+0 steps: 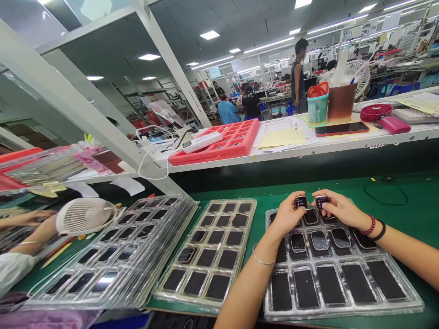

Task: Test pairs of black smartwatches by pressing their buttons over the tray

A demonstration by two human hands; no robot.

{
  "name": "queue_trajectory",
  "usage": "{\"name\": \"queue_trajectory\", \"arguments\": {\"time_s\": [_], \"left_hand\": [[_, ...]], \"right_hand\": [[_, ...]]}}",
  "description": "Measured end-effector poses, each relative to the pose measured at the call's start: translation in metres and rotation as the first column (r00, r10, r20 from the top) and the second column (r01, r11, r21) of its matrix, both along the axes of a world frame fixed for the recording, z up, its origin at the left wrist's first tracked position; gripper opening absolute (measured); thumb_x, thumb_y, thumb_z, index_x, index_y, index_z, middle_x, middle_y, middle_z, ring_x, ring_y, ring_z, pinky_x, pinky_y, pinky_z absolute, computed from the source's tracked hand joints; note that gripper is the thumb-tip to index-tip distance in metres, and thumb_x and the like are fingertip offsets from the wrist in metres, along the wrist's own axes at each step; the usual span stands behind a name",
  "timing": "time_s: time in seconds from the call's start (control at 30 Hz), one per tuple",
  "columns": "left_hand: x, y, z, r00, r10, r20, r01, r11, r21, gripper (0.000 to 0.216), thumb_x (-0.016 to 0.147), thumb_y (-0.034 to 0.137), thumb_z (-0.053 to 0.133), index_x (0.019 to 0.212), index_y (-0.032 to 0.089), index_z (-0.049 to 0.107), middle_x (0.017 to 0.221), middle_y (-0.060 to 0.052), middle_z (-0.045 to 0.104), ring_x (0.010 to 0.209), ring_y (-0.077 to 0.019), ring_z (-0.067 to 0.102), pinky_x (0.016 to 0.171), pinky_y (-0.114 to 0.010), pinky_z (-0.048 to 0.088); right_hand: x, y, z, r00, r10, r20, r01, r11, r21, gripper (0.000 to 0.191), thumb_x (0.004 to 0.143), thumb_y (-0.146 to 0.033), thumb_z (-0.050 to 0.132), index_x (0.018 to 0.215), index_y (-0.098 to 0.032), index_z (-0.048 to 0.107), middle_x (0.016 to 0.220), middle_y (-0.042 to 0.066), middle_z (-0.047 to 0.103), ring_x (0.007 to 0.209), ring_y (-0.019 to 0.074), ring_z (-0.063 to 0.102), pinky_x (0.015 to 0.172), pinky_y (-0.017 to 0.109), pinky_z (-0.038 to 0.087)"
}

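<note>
My left hand [287, 214] holds a small black watch body [301, 201] over the far edge of a clear plastic tray [394, 307]. My right hand [338, 209] holds a second watch body [321, 201] right beside it. The two hands almost touch above the tray's back row. Several watch bodies [319, 240] lie in the tray's back and middle pockets; the front row pockets [330, 284] show only dark bottoms.
A second clear tray [249, 219] lies to the left with one watch body [187, 254] in it. Further left is a stack of trays [164, 269], a white fan [84, 215] and another person's arm [29, 244]. Behind the green belt [411, 214] runs a white shelf [343, 141] with a red tray [224, 141].
</note>
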State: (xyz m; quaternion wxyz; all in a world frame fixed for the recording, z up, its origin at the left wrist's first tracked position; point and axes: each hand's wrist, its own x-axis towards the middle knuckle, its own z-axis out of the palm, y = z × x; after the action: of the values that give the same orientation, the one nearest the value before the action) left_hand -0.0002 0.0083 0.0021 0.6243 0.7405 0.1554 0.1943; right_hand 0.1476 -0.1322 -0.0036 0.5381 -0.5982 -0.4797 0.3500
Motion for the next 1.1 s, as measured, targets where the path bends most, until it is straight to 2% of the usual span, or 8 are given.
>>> {"name": "queue_trajectory", "arguments": {"time_s": [0.07,0.17,0.3,0.4,0.53,0.83,1.1], "left_hand": [[0.0006,0.0006,-0.0023,1.000,-0.014,0.013,0.014,1.000,0.004,0.049,0.069,0.003,0.053,0.116,0.017,0.054,0.098,-0.006,0.065,0.087,-0.0157,0.062,0.082,-0.028,0.049],[0.0011,0.0011,-0.0048,0.999,-0.034,0.011,0.034,0.999,-0.028,0.050,0.069,0.002,0.047,0.117,0.017,0.054,0.095,-0.006,0.065,0.075,-0.0130,0.061,0.078,-0.029,0.051],[0.0007,0.0006,-0.0037,1.000,-0.017,0.005,0.017,1.000,0.007,0.053,0.066,0.002,0.052,0.117,0.017,0.054,0.098,-0.006,0.065,0.085,-0.0161,0.061,0.079,-0.029,0.050],[0.0001,0.0001,-0.0013,1.000,-0.021,0.005,0.021,1.000,0.000,0.040,0.073,0.010,0.054,0.113,0.017,0.056,0.097,-0.006,0.065,0.079,-0.0152,0.062,0.076,-0.029,0.051],[-0.0001,0.0001,0.0000,0.998,-0.056,-0.002,0.056,0.998,-0.039,0.022,0.080,0.018,0.050,0.099,0.015,0.060,0.085,-0.006,0.064,0.067,-0.0127,0.059,0.066,-0.027,0.052],[0.0005,0.0002,-0.0012,0.998,-0.065,0.007,0.066,0.998,-0.022,0.020,0.079,0.019,0.050,0.096,0.016,0.060,0.082,-0.004,0.063,0.073,-0.0147,0.060,0.066,-0.027,0.053],[-0.0003,0.0002,0.0003,0.998,-0.066,-0.016,0.066,0.998,-0.003,0.020,0.079,0.018,0.050,0.097,0.016,0.060,0.082,-0.004,0.063,0.067,-0.0126,0.059,0.065,-0.026,0.052]], "right_hand": [[-0.0008,0.0003,-0.0005,1.000,0.005,0.007,-0.005,1.000,0.012,0.040,0.080,-0.024,0.052,0.119,-0.020,0.045,0.106,0.008,0.061,0.065,0.0111,0.054,0.059,0.027,0.048],[-0.0028,0.0005,0.0001,0.999,0.020,0.029,-0.021,1.000,0.019,0.043,0.076,-0.019,0.052,0.119,-0.021,0.046,0.104,0.007,0.061,0.066,0.0116,0.055,0.060,0.027,0.048],[-0.0044,0.0000,0.0026,0.998,0.011,0.063,-0.013,0.999,0.038,0.046,0.074,-0.017,0.053,0.119,-0.021,0.048,0.110,0.008,0.061,0.084,0.0169,0.060,0.065,0.027,0.049],[-0.0029,-0.0006,0.0029,0.998,0.010,0.067,-0.010,1.000,-0.001,0.039,0.079,-0.021,0.051,0.117,-0.020,0.050,0.108,0.008,0.062,0.073,0.0140,0.060,0.061,0.027,0.050],[-0.0005,-0.0009,0.0016,0.998,0.029,0.051,-0.027,0.999,-0.038,0.030,0.086,-0.028,0.046,0.113,-0.017,0.052,0.098,0.007,0.064,0.060,0.0104,0.057,0.056,0.026,0.049],[-0.0009,0.0002,0.0008,0.999,0.034,0.033,-0.034,0.999,-0.028,0.027,0.086,-0.029,0.048,0.110,-0.016,0.054,0.095,0.006,0.065,0.059,0.0101,0.057,0.059,0.026,0.050],[-0.0011,-0.0003,0.0011,0.998,0.042,0.040,-0.041,0.999,-0.031,0.030,0.087,-0.029,0.048,0.113,-0.016,0.054,0.096,0.007,0.066,0.060,0.0100,0.057,0.060,0.027,0.050]]}}
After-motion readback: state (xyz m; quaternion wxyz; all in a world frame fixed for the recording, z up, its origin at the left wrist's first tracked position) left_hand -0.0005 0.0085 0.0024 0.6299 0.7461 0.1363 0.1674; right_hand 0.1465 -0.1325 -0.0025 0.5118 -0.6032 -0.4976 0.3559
